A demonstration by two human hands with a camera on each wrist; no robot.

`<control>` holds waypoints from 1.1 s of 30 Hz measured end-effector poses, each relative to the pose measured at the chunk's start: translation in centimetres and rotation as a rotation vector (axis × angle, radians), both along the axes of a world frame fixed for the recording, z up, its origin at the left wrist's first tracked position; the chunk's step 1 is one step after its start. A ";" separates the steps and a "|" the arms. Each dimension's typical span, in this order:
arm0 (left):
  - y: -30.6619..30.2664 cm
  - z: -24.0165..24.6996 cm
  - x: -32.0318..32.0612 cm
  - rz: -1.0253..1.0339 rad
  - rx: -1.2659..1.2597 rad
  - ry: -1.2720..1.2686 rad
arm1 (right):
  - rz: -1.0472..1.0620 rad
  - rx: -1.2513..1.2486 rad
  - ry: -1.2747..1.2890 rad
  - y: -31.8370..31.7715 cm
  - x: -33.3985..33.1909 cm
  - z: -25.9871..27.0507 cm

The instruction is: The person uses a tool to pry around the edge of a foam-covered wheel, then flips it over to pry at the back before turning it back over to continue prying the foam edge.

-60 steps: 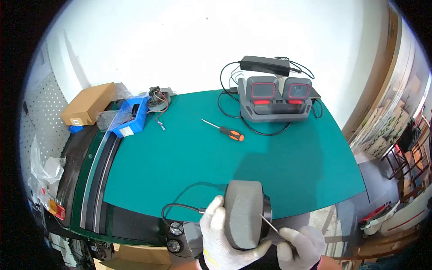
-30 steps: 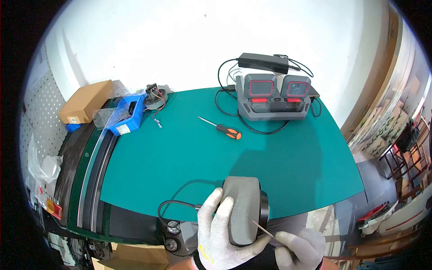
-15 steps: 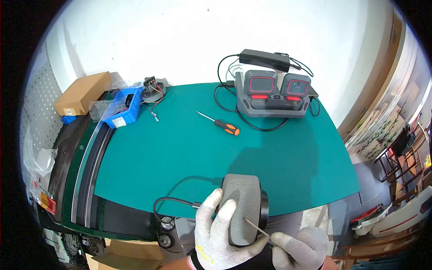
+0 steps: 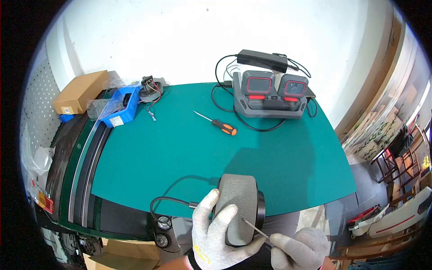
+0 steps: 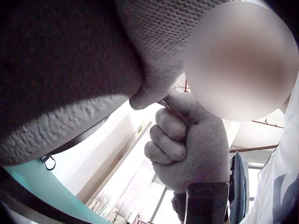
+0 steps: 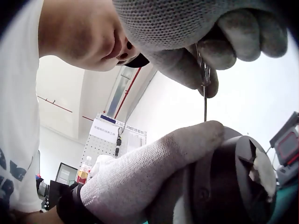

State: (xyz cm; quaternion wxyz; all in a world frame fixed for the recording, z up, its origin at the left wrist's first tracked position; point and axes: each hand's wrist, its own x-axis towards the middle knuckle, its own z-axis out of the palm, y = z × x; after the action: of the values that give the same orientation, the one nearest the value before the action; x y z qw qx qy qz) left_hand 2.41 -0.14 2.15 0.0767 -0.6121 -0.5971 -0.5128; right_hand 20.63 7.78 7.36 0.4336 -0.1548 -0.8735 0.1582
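My gloved left hand (image 4: 216, 236) grips a grey, leather-textured housing (image 4: 242, 198) at the table's front edge, fingers on its left side and face, thumb along its lower end. A black round ring (image 4: 260, 209) sits on the housing's right side, and a black cable (image 4: 168, 198) leaves it on the left. My gloved right hand (image 4: 302, 247) pinches a slim screwdriver (image 4: 256, 228), its tip right at the housing's grey face. In the right wrist view the thin shaft (image 6: 205, 105) comes out of a clear handle between thumb and fingers; the left thumb hides its tip there.
An orange-and-black screwdriver (image 4: 223, 127) lies on the green table (image 4: 189, 148). Behind it stand a grey dock with two red-rimmed units (image 4: 270, 108) and a black power adapter (image 4: 262, 60). At the back left are a blue bin (image 4: 122, 108), a wired part (image 4: 149, 90) and a cardboard box (image 4: 81, 92).
The screwdriver's tip has moved left from the housing's right edge onto its grey face. The left hand has spread a second finger over that face. The whole view has shifted slightly.
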 end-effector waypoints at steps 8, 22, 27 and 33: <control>-0.1 -0.1 -0.1 -0.032 0.005 -0.022 | -0.001 0.006 0.001 -0.1 -0.2 -0.2; 0.1 0.0 -0.3 -0.068 0.030 -0.053 | -0.073 0.044 -0.063 -0.6 -0.3 -0.4; 0.5 0.1 -0.5 -0.053 0.019 -0.042 | -0.120 0.144 -0.017 -0.9 -1.1 -2.4; 0.8 0.3 -0.8 -0.046 0.005 0.023 | -0.124 0.209 0.060 -0.2 -1.5 -4.0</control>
State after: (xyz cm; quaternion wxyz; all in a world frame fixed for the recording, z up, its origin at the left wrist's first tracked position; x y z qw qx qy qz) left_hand 1.58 0.68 2.43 0.0731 -0.6313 -0.5808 -0.5088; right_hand 19.16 7.57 3.35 0.4825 -0.1578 -0.8605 0.0438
